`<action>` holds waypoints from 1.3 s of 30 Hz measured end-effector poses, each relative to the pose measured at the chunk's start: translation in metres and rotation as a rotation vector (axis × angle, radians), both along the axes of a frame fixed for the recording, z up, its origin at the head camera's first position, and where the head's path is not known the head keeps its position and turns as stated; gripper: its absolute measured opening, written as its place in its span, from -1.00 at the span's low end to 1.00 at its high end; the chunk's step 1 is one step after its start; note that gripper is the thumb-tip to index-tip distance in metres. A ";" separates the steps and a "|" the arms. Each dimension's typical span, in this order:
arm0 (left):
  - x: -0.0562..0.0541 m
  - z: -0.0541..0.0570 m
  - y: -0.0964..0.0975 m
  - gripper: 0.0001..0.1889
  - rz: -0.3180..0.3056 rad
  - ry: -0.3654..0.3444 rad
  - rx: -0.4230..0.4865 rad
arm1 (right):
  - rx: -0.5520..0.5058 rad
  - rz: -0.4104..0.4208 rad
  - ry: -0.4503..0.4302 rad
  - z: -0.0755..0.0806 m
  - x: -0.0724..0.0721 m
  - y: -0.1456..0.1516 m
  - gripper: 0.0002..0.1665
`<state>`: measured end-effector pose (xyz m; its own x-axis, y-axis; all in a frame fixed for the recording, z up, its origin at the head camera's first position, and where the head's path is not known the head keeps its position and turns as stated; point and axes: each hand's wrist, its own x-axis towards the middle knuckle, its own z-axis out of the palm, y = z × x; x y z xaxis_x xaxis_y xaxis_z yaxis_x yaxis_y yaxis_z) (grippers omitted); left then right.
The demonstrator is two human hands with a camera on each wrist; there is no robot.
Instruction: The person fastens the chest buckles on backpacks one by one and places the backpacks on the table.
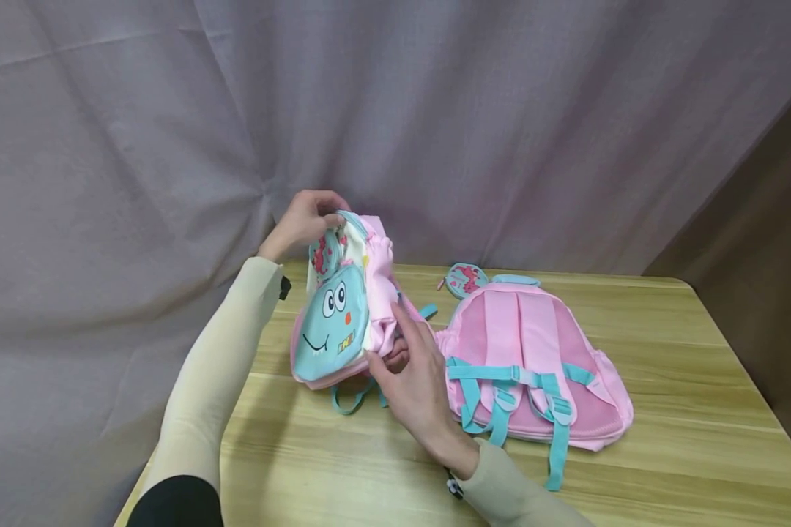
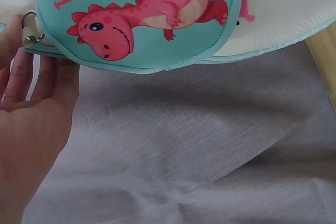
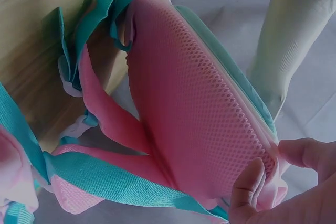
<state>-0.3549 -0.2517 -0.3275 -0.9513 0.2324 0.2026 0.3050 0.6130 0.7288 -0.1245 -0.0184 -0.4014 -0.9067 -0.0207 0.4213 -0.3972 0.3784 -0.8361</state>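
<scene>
A small pink and aqua children's backpack (image 1: 332,322) with a cartoon face on its front is held up, tilted, above the left part of the table. My left hand (image 1: 306,219) grips its top edge. In the left wrist view, a round aqua pouch (image 2: 157,11) with a pink dinosaur hangs by a metal clip beside the fingers. My right hand (image 1: 422,391) pinches the lower side corner of the backpack between thumb and fingers. The right wrist view shows its pink mesh back (image 3: 184,98) and loose aqua straps (image 3: 115,177).
A second pink backpack (image 1: 501,322) lies to the right, straps up, with its own round dinosaur pouch (image 1: 466,280) at the top. Both bags are on or over a wooden table (image 1: 692,366). Grey cloth (image 1: 468,132) hangs behind the table.
</scene>
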 end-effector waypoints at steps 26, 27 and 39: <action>0.013 -0.017 -0.028 -0.73 0.142 0.126 0.570 | 0.216 0.054 0.345 0.015 -0.001 -0.014 -0.20; 0.012 -0.018 -0.029 -0.70 0.139 0.134 0.594 | 0.230 0.055 0.361 0.015 -0.001 -0.015 -0.21; 0.017 -0.036 -0.041 -0.54 0.118 0.176 0.825 | 0.327 0.108 0.444 0.015 -0.004 -0.016 -0.28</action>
<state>-0.3381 -0.2922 -0.3638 -0.8986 -0.1533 0.4111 0.4236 -0.0592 0.9039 -0.1287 -0.0348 -0.3868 -0.6290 -0.2967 0.7186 -0.7352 0.5275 -0.4257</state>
